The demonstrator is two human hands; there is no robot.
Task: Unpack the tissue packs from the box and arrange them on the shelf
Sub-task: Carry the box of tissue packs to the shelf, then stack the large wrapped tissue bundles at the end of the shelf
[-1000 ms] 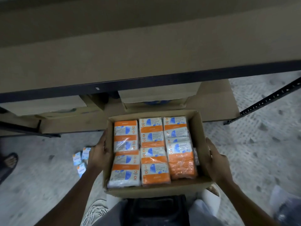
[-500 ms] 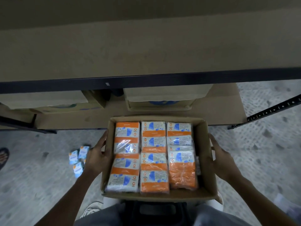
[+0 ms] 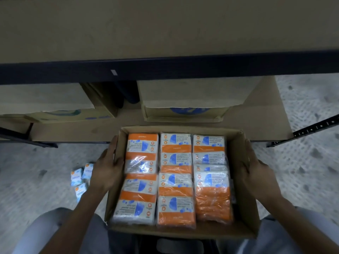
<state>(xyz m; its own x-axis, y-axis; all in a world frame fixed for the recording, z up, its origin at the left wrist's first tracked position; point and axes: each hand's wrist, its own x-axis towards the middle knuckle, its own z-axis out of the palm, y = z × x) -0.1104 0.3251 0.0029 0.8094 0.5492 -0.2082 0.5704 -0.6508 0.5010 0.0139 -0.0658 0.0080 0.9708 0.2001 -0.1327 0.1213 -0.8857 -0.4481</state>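
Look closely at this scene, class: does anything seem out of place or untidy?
Yes. A few small tissue packs lie loose on the floor, left of the box, beside the left hand. In the box, packs in the left column face the opposite way to the others, and the near-right pack rides up over its neighbour.

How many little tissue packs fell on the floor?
3, at least: small tissue packs clustered on the floor beside the left hand. The arm may hide more.

Both hands (image 3: pixel 108 169) (image 3: pixel 256 171) grip, seemingly, the full box's (image 3: pixel 244 198) sides.
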